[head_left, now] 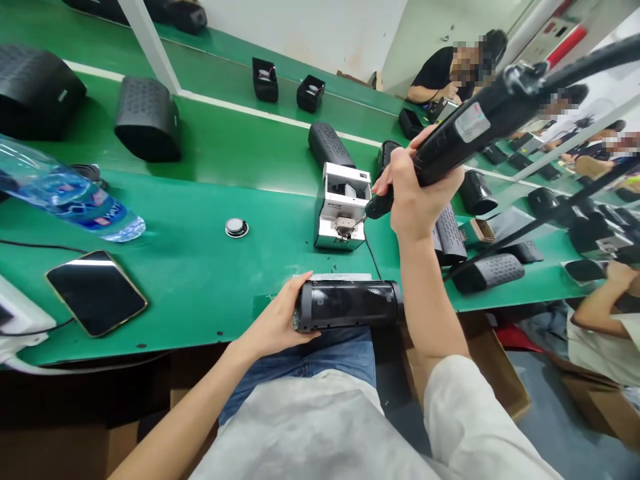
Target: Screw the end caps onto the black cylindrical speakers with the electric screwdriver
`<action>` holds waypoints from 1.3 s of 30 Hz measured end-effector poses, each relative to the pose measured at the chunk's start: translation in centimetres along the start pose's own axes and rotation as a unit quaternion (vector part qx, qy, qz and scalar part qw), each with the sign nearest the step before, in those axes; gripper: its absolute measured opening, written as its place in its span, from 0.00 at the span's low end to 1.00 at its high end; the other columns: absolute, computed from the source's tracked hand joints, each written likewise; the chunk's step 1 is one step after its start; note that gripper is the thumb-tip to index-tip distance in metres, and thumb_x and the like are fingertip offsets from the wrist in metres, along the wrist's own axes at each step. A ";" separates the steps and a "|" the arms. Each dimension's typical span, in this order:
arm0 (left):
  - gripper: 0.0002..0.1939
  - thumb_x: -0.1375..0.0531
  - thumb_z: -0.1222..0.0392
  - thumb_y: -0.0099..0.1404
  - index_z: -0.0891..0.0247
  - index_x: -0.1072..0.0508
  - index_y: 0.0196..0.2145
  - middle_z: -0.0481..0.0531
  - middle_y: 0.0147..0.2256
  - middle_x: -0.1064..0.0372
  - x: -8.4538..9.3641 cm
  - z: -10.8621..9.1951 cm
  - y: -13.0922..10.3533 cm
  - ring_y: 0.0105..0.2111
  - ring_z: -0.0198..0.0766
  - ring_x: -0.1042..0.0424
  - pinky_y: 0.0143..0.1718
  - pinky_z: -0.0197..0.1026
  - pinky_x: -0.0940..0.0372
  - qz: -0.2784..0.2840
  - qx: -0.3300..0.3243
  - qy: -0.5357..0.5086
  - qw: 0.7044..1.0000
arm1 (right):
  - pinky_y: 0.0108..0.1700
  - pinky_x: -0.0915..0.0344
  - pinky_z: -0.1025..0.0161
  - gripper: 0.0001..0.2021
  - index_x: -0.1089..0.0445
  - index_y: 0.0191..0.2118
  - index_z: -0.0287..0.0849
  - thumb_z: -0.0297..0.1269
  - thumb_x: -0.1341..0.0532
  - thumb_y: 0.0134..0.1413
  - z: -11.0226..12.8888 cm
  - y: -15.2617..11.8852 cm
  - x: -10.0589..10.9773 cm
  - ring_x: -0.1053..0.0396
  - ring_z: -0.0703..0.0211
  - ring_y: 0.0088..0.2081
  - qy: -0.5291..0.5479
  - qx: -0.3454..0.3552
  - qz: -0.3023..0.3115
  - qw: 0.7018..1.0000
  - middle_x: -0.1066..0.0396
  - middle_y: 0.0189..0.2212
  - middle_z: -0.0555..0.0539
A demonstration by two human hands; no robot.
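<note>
My left hand point(283, 319) grips the left end of a black cylindrical speaker point(353, 304), which lies sideways at the table's front edge. Raised above the table on the right, my right hand point(423, 190) is wrapped round a black electric screwdriver point(457, 137). The tool slants down to the left, and its bit reaches the front of a small white screw-feeder box point(343, 207). Whether a screw sits on the bit is too small to tell. A round silver disc point(237, 227) lies on the green table left of the box.
A water bottle point(65, 193) and a phone point(97, 292) lie at the left. Black speaker housings point(149, 119) stand on the green bench point(225, 147) behind. More housings and several people are at the right. A dark cable hangs at upper right.
</note>
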State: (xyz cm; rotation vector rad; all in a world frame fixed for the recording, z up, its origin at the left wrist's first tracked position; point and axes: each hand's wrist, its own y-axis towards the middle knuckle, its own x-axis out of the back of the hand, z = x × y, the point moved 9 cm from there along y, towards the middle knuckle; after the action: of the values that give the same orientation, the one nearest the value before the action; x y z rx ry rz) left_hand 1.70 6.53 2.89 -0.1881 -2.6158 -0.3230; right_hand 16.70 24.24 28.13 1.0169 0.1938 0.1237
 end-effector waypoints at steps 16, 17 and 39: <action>0.67 0.21 0.58 0.62 0.46 0.61 0.82 0.67 0.74 0.41 -0.4 -0.1 0.0 0.74 0.67 0.36 0.72 0.69 0.33 0.011 -0.034 -0.003 0.999 | 0.29 0.37 0.56 0.21 0.38 0.47 0.57 0.62 0.30 0.67 -4.6 0.4 1.5 0.42 0.58 0.23 -0.108 -0.134 -0.043 0.984 0.42 0.26 0.56; 0.68 0.20 0.57 0.62 0.46 0.62 0.82 0.67 0.74 0.42 -0.5 0.0 0.0 0.74 0.68 0.36 0.72 0.70 0.33 0.013 -0.032 -0.002 0.999 | 0.29 0.37 0.56 0.22 0.38 0.47 0.57 0.65 0.31 0.66 -4.7 0.5 1.3 0.42 0.59 0.23 -0.116 -0.134 -0.027 0.984 0.42 0.26 0.56; 0.70 0.19 0.51 0.60 0.53 0.61 0.82 0.72 0.76 0.44 -0.8 0.4 -0.1 0.75 0.72 0.38 0.72 0.73 0.34 0.002 -0.035 0.003 0.999 | 0.18 0.46 0.64 0.11 0.32 0.43 0.51 0.29 0.33 0.59 6.5 -2.3 -2.4 0.47 0.67 0.16 0.034 -0.143 -0.055 0.988 0.46 0.21 0.61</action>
State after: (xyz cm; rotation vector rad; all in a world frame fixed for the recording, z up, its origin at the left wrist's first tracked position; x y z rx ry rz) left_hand 2.15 6.45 2.11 -0.2154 -2.5999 -0.4131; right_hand 15.84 17.12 29.71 0.7146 0.2850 0.0817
